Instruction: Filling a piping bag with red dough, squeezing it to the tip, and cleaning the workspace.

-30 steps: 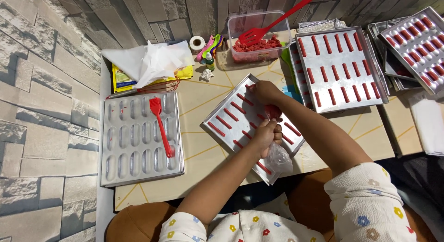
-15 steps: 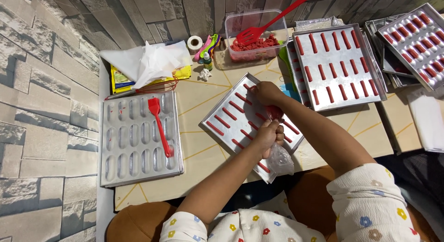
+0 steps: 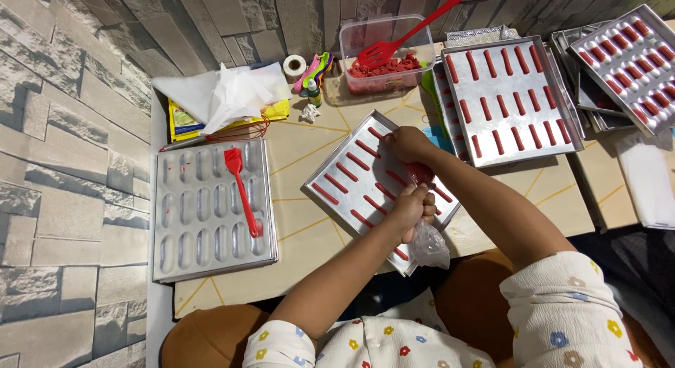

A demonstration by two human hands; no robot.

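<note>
My left hand (image 3: 410,210) grips the twisted top of a clear plastic piping bag (image 3: 427,234) filled with red batter. My right hand (image 3: 406,143) holds the front of the bag, with the tip down over a silver baking tray (image 3: 336,177). That tray lies tilted on the table and carries rows of short red piped strips. The bag's loose end hangs over the tray's near edge.
A silver mould tray (image 3: 211,210) with oval cavities lies at the left, a red silicone brush (image 3: 241,189) on it. A clear tub (image 3: 388,55) of red batter with a red spatula stands at the back. Filled trays (image 3: 510,97) sit at the right. White paper (image 3: 225,94) lies back left.
Both hands and the piping bag have stayed almost in place over the tray. Only the camera view shifted slightly.
</note>
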